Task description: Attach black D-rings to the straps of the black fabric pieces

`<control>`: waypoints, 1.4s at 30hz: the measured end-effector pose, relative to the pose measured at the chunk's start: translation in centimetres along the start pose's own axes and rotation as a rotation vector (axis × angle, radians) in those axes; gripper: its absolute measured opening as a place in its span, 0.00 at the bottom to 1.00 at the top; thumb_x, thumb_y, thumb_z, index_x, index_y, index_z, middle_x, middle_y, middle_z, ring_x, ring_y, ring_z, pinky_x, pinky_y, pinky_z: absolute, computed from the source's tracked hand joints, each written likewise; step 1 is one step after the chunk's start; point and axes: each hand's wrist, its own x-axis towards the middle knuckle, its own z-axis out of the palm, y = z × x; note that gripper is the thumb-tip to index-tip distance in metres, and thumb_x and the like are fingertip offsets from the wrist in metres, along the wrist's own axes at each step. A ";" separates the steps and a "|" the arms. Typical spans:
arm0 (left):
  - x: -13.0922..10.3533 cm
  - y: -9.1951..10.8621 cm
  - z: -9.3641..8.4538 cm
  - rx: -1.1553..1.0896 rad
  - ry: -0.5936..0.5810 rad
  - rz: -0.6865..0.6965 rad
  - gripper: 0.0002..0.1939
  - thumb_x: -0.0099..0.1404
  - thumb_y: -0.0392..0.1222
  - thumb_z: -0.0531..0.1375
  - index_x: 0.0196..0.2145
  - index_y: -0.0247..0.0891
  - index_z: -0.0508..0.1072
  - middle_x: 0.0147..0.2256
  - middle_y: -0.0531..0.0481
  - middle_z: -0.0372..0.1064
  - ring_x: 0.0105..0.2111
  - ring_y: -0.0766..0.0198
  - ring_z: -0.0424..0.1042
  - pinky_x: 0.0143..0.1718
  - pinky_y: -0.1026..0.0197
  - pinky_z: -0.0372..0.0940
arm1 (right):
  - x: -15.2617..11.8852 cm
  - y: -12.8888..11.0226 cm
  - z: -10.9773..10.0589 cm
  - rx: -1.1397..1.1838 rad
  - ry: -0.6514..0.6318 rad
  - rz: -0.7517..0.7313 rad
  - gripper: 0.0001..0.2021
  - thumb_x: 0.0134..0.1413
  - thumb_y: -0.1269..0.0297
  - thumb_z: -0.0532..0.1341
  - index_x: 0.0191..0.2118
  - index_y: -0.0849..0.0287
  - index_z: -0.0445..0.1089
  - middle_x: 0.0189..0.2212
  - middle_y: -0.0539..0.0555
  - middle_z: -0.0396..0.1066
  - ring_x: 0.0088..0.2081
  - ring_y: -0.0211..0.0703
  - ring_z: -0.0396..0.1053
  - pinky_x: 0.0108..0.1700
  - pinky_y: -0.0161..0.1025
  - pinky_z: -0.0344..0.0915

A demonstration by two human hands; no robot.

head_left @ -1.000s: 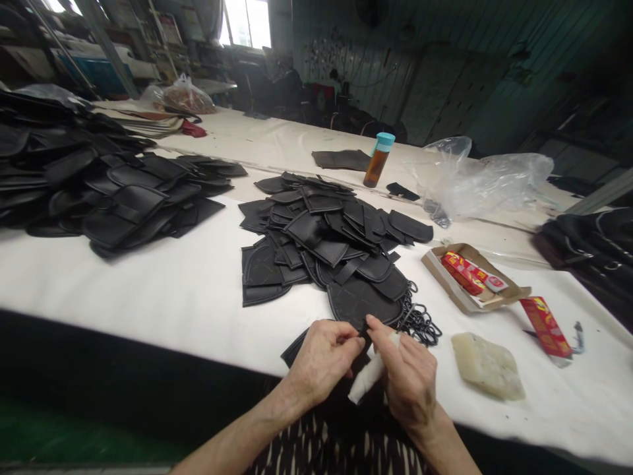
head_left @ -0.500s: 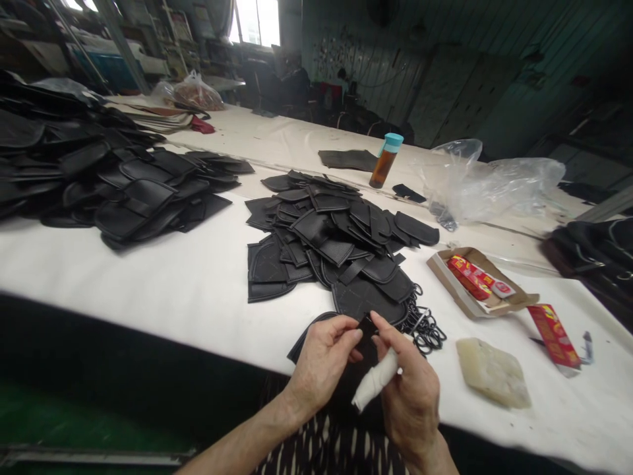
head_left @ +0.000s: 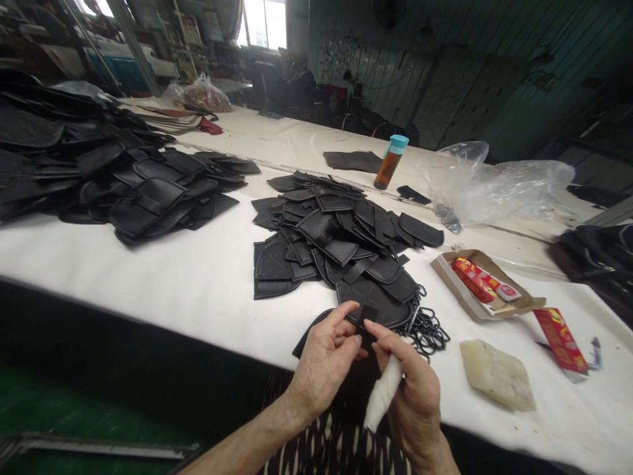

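My left hand and my right hand meet at the near table edge, both pinching a small black strap piece between their fingertips. A finger of my right hand is wrapped in a white bandage. Just beyond the hands lies a rounded black leather piece, and beside it a bunch of black metal rings. A pile of black leather pieces spreads behind that.
A larger heap of black leather parts covers the left of the white table. To the right are a cardboard tray with red packets, a pale waxy block, a red packet, clear plastic bags and a teal-capped bottle.
Both hands have lifted the small black strap piece slightly and shifted their grip on it; my left fingers have spread more. The camera view drifted a little to the left.
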 end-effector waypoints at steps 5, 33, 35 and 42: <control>0.2 0.0 0.1 -0.051 0.016 -0.037 0.16 0.57 0.35 0.58 0.44 0.30 0.69 0.31 0.48 0.71 0.27 0.66 0.71 0.33 0.62 0.66 | 0.3 -1.1 0.2 0.128 0.050 0.163 0.09 0.55 0.73 0.59 0.41 0.54 0.66 0.42 0.55 0.74 0.44 0.44 0.72 0.45 0.44 0.70; -1.8 1.7 -2.9 -0.101 -0.134 -0.326 0.20 0.60 0.56 0.55 0.26 0.34 0.69 0.20 0.50 0.67 0.15 0.69 0.64 0.17 0.67 0.58 | 5.7 -2.8 -0.4 0.144 -0.020 0.262 0.06 0.52 0.70 0.62 0.33 0.54 0.63 0.31 0.48 0.71 0.30 0.37 0.70 0.29 0.31 0.66; -1.5 1.3 -3.4 -0.349 -0.265 -0.532 0.25 0.61 0.58 0.53 0.30 0.30 0.72 0.27 0.42 0.72 0.22 0.62 0.72 0.24 0.63 0.65 | 4.9 -3.0 -0.4 0.175 -0.097 0.162 0.05 0.54 0.72 0.59 0.34 0.54 0.63 0.34 0.50 0.71 0.34 0.39 0.71 0.34 0.34 0.68; -0.7 1.6 -3.2 -0.606 -0.219 -0.632 0.09 0.57 0.40 0.59 0.26 0.29 0.75 0.25 0.46 0.73 0.24 0.65 0.72 0.28 0.65 0.65 | 3.2 -5.0 -0.3 -0.024 -0.330 -0.275 0.12 0.60 0.75 0.48 0.31 0.56 0.64 0.29 0.53 0.72 0.32 0.41 0.69 0.33 0.37 0.68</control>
